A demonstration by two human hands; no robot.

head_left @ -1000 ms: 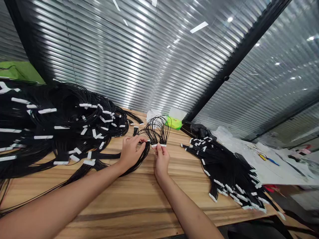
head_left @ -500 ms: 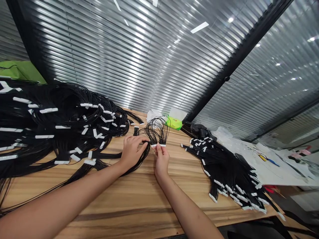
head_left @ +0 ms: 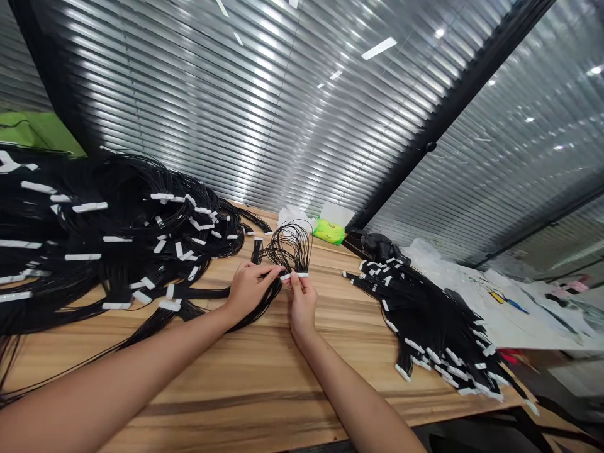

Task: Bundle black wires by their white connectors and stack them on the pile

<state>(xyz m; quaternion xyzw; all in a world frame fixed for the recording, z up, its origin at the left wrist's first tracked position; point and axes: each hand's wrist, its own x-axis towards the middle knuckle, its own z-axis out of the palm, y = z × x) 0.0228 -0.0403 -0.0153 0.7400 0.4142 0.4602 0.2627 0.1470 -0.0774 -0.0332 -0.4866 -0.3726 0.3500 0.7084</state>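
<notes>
My right hand pinches the white connector of a black wire harness, whose thin wires loop up and back over the wooden table. My left hand is closed on the wires of the same harness just left of the connector. Both hands meet near the middle of the table. A big tangled heap of black harnesses with white connectors lies to the left, touching my left hand's side. A neater pile of harnesses lies to the right.
A green packet and white paper sit at the back of the table by the window blinds. A dark bundle lies behind the right pile. White sheets and small tools cover a lower surface at the right. The table's edge runs along the bottom right.
Both hands and the harness have shifted slightly left and toward me. The pinch on the connector is kept throughout.
</notes>
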